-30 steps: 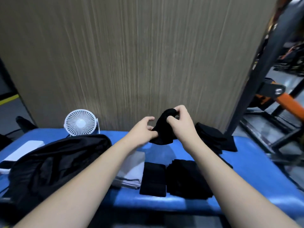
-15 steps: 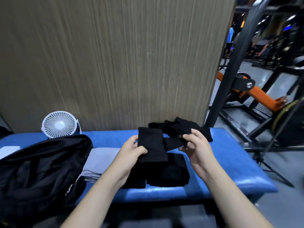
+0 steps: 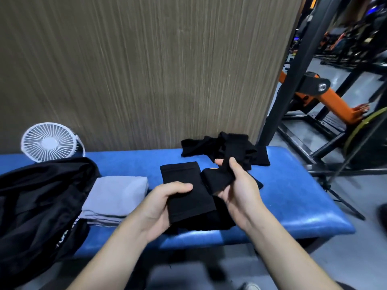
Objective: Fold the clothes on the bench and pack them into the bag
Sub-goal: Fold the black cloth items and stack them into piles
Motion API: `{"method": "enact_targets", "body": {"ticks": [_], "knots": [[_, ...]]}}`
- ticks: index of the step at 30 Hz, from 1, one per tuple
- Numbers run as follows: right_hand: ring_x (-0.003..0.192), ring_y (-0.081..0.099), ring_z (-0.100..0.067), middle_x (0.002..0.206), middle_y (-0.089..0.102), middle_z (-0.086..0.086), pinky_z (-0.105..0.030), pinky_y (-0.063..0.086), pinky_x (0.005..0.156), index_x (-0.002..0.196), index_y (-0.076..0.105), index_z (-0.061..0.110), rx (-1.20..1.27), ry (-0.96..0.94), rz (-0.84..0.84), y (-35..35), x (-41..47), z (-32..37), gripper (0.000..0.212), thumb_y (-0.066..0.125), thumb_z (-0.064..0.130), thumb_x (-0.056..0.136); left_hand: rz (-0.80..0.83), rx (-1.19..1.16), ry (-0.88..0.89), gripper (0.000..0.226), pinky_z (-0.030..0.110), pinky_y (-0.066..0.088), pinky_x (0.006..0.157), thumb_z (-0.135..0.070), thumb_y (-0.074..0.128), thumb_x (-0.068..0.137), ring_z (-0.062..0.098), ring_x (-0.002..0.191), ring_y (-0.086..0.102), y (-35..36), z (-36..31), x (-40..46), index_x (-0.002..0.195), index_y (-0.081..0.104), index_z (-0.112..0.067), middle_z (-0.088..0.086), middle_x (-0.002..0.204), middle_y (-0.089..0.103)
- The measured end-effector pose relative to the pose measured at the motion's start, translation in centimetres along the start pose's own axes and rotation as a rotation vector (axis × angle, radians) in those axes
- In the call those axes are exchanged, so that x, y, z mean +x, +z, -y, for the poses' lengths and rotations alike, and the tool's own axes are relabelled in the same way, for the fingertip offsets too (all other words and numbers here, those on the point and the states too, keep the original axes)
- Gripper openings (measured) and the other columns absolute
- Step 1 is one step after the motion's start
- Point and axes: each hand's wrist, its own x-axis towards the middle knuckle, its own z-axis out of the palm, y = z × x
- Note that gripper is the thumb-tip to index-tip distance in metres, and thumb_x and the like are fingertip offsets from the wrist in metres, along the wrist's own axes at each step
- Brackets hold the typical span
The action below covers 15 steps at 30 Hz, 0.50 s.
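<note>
A small black garment (image 3: pixel 186 191) is stretched flat above the blue bench (image 3: pixel 297 197). My left hand (image 3: pixel 165 204) grips its near left edge. My right hand (image 3: pixel 238 185) pinches its bunched right end. Under it lie folded black pieces (image 3: pixel 211 221), partly hidden. A loose heap of black clothes (image 3: pixel 228 150) sits at the bench's back edge. Left of my hands rests a folded grey cloth (image 3: pixel 114 198). The open black bag (image 3: pixel 39 206) covers the bench's left end.
A white desk fan (image 3: pixel 49 142) stands at the back left against the wood-grain wall (image 3: pixel 146 70). Right of the bench rise a black steel post (image 3: pixel 291 70) and orange gym equipment (image 3: pixel 335 101). Grey floor lies below the bench's front edge.
The garment came down from mid-air and was spread out flat between my hands over the folded pile. My head turned right, so the fan and bag shifted left.
</note>
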Motion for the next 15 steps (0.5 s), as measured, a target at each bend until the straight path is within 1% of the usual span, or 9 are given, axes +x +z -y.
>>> {"method": "enact_targets", "body": {"ticks": [2,4,6,8,10,11,13,15], "knots": [[0.073,0.072,-0.030,0.084,0.073,-0.018,-0.048,0.058,0.074,0.115,0.064,0.005,-0.007,0.004,-0.012,-0.1,0.2,-0.2,0.038,0.044,0.036,0.105,-0.027,-0.031,-0.012,0.040,0.045,0.048,0.102,-0.010,0.058,0.071,0.036,0.102,0.066,-0.1,0.1,0.3,0.106,0.073,0.004,0.023,0.115,0.070],[0.075,0.073,-0.030,0.091,0.075,-0.015,-0.046,0.061,0.068,0.114,0.065,0.004,0.005,0.003,-0.015,-0.3,0.3,-0.1,0.038,0.044,0.034,0.106,-0.052,-0.074,0.008,0.037,0.048,0.045,0.104,-0.008,0.054,0.071,0.038,0.105,0.065,-0.4,0.1,0.6,0.098,0.076,0.003,0.022,0.115,0.069],[0.069,0.070,-0.026,0.091,0.075,-0.010,-0.039,0.056,0.061,0.113,0.067,0.006,-0.010,-0.016,-0.026,-0.5,0.5,-0.1,0.033,0.046,0.030,0.105,-0.064,-0.131,0.023,0.034,0.052,0.043,0.106,-0.006,0.053,0.068,0.043,0.109,0.063,-0.8,0.1,0.7,0.091,0.077,0.003,0.027,0.116,0.067],[0.059,0.062,-0.022,0.085,0.072,-0.008,-0.032,0.047,0.053,0.117,0.065,0.005,-0.036,-0.034,-0.054,-0.6,0.6,-0.1,0.029,0.051,0.025,0.102,-0.054,-0.190,0.032,0.040,0.056,0.042,0.107,-0.004,0.048,0.071,0.053,0.116,0.057,-1.1,-0.2,0.6,0.101,0.070,0.008,0.033,0.120,0.063],[0.054,0.057,-0.021,0.082,0.068,-0.011,-0.031,0.042,0.048,0.118,0.059,0.003,-0.042,-0.023,-0.069,-0.9,0.8,-0.2,0.027,0.058,0.021,0.098,-0.024,-0.233,0.042,0.045,0.057,0.045,0.102,-0.001,0.043,0.074,0.057,0.116,0.055,-1.3,-0.5,0.6,0.113,0.061,0.011,0.035,0.120,0.062],[0.054,0.056,-0.020,0.083,0.065,-0.013,-0.030,0.041,0.048,0.117,0.056,0.008,-0.049,-0.012,-0.064,-1.0,0.8,-0.2,0.025,0.061,0.020,0.096,-0.012,-0.255,0.051,0.045,0.058,0.046,0.100,0.000,0.042,0.075,0.056,0.115,0.056,-1.3,-0.6,0.5,0.117,0.059,0.011,0.034,0.122,0.062],[0.054,0.056,-0.020,0.088,0.062,-0.015,-0.030,0.042,0.046,0.118,0.052,0.010,-0.059,-0.001,-0.041,-1.2,0.7,-0.3,0.030,0.065,0.017,0.092,0.014,-0.293,0.075,0.043,0.061,0.048,0.097,0.002,0.045,0.076,0.048,0.112,0.060,-1.4,-0.6,0.4,0.117,0.061,0.006,0.029,0.121,0.064],[0.055,0.056,-0.020,0.091,0.062,-0.015,-0.029,0.043,0.046,0.121,0.053,0.009,-0.054,-0.006,-0.019,-1.3,0.6,-0.4,0.033,0.065,0.013,0.091,0.020,-0.305,0.098,0.044,0.062,0.049,0.094,0.002,0.051,0.075,0.041,0.106,0.063,-1.7,-0.3,0.5,0.116,0.066,-0.003,0.022,0.112,0.067]]}}
